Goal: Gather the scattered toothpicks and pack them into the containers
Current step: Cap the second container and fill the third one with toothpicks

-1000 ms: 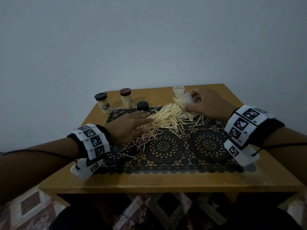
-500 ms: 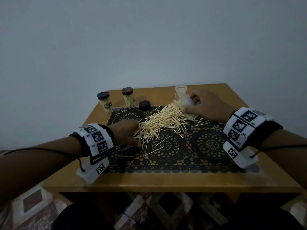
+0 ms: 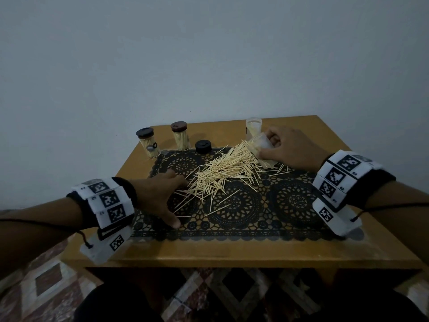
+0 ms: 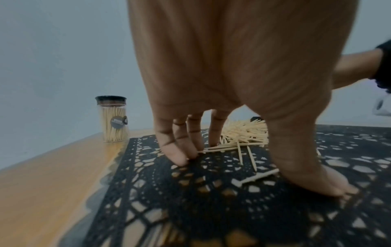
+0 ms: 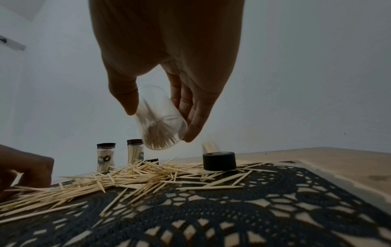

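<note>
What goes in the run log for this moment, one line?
left hand: fingertips on mat, at pile edge | right hand: holds tilted clear jar, few picks inside | two capped jars full | pile unpacked

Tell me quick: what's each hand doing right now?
Left hand: open, fingertips pressed on the black lace mat at the edge of the toothpicks, holding nothing.
Right hand: holding a tilted clear container with toothpicks inside.
</note>
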